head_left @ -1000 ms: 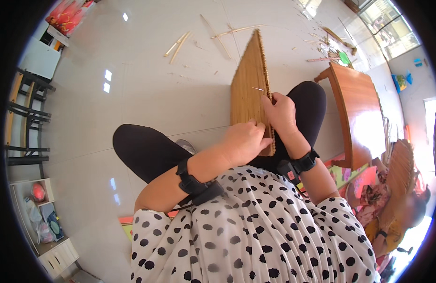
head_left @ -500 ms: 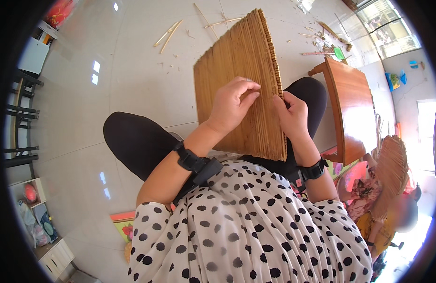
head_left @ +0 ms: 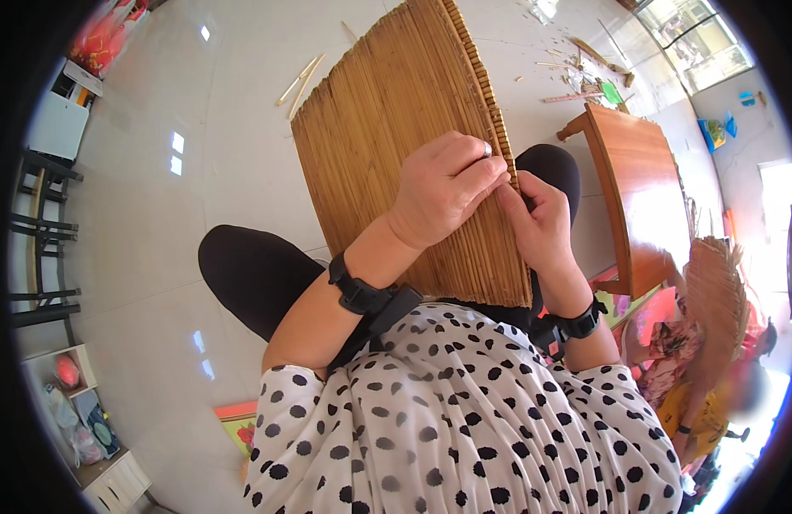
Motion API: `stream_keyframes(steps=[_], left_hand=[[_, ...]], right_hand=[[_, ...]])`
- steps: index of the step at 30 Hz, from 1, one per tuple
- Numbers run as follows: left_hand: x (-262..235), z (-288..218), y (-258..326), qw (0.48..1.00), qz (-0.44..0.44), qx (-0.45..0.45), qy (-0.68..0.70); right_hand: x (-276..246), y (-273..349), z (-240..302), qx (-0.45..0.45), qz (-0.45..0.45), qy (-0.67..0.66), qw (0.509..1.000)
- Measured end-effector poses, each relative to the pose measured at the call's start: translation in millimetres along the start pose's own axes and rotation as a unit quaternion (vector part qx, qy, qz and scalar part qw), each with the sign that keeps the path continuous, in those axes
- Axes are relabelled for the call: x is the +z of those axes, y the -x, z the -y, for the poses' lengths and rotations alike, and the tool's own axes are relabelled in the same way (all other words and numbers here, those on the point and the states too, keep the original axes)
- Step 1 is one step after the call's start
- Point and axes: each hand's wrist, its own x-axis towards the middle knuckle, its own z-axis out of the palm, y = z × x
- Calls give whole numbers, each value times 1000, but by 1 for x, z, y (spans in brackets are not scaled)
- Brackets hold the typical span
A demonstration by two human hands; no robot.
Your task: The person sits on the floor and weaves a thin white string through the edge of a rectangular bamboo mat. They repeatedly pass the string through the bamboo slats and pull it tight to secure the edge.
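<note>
A stiff panel [head_left: 387, 111] of golden-brown plant stalks, laid side by side, stands tilted between my knees. Its right edge is thick and ridged with bound stalk ends. My right hand [head_left: 541, 218] grips that edge, thumb on the front and the other fingers partly hidden behind it. My left hand [head_left: 447, 182], with a ring on one finger, is closed in a pinch against the same edge, just above the right thumb. Whatever lies between its fingertips is too small or hidden to make out.
Loose stalks [head_left: 300, 84] lie on the tiled floor beyond the panel, with more scraps at the far right. A brown wooden table [head_left: 640, 184] stands to my right. Behind it another person [head_left: 670, 343] sits by a large fringed brown panel [head_left: 713, 295]. Black stools [head_left: 44, 231] line the left.
My left hand has moved right, from over the panel's face to its bound edge beside my right thumb. The panel has turned to show more of its face and come nearer.
</note>
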Motion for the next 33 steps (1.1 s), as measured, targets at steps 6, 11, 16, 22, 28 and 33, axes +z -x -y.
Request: stream_keyframes(steps=[6, 11, 16, 22, 28, 33], left_hand=[[-12, -8, -14, 999, -23, 43, -13], [-51, -26, -32, 989, -136, 48, 37], [-73, -38, -38, 871, -113, -236, 416], [-300, 35, 24, 778, -424, -265, 381], [-292, 14, 52, 856, -400, -326, 22], [-111, -21, 31, 836, 24, -537, 109]], right_hand=[[2, -4, 19, -34, -14, 47, 998], [-1, -28, -8, 43, -43, 36, 998], [6, -26, -9, 14, -50, 72, 996], [9, -23, -4, -20, -64, 104, 992], [26, -18, -15, -31, -53, 116, 991], [49, -10, -16, -69, -19, 143, 987]])
